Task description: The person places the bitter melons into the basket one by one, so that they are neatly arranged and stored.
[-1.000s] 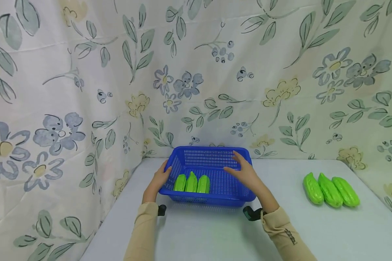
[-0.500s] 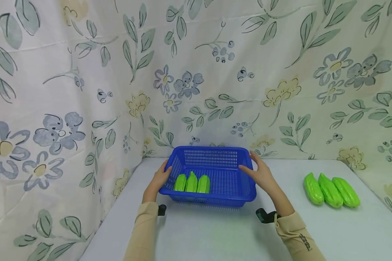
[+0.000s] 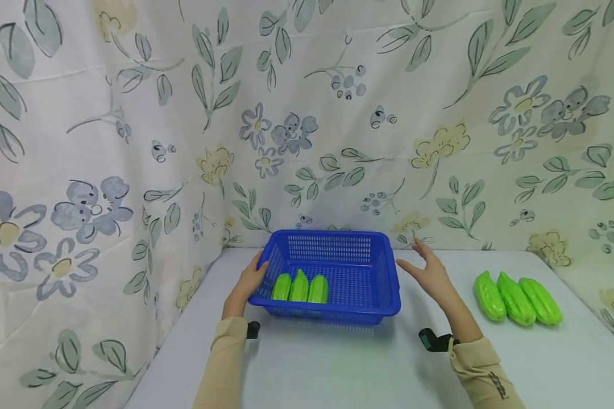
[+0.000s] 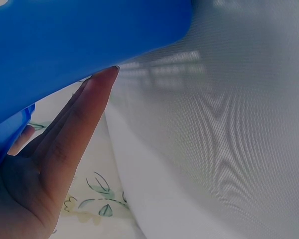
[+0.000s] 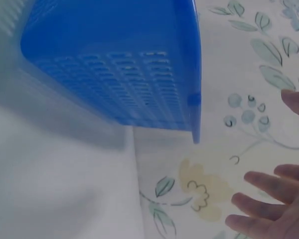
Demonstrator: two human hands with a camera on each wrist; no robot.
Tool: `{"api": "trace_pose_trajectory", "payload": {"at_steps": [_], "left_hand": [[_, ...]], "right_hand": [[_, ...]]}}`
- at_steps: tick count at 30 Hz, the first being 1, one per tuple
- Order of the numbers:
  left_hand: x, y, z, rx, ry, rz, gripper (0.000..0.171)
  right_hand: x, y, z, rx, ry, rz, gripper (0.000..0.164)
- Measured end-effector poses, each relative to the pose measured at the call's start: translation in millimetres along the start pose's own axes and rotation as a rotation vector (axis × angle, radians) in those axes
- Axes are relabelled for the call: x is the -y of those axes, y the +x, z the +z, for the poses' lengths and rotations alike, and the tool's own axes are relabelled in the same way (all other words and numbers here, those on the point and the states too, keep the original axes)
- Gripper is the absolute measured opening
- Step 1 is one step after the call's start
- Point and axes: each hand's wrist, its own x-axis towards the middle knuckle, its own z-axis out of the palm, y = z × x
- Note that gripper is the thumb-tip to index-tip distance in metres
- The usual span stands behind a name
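Note:
In the head view, my left hand (image 3: 247, 284) holds the left rim of a blue plastic basket (image 3: 332, 309), thumb over the rim. The left wrist view has its straight fingers (image 4: 77, 132) against the outside of the basket wall (image 4: 89, 35). Three bright green, ridged vegetables like bitter melons (image 3: 299, 287) lie side by side in the basket's left part. My right hand (image 3: 430, 275) is just right of the basket, apart from it, thumb and fingers spread with nothing between them. In the right wrist view those fingers (image 5: 264, 211) stay clear of the basket's perforated wall (image 5: 134, 74).
Three more green vegetables (image 3: 518, 298) lie together at the right of the white table (image 3: 327, 369). A curtain with a leaf and flower print (image 3: 327, 187) hangs behind the table and along its left side.
My right hand has moved right, from over the basket's right part to outside its right rim. The left hand, basket and green vegetables have stayed in place.

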Motion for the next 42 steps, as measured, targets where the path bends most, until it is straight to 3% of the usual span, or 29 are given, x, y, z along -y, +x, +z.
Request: {"api": "trace_pose_trajectory", "payload": {"at_steps": [25,42], "left_hand": [[2.1,-1.5,0.9,0.002,-0.019,-0.010,0.059],[1.2,1.4,-0.1,0.003,-0.002,-0.004,0.059]], "right_hand": [[-59,-6,-32,-0.058,-0.082,0.037,0.093],[-97,-15,-53,-0.159,-0.082,0.062,0.090]]}}
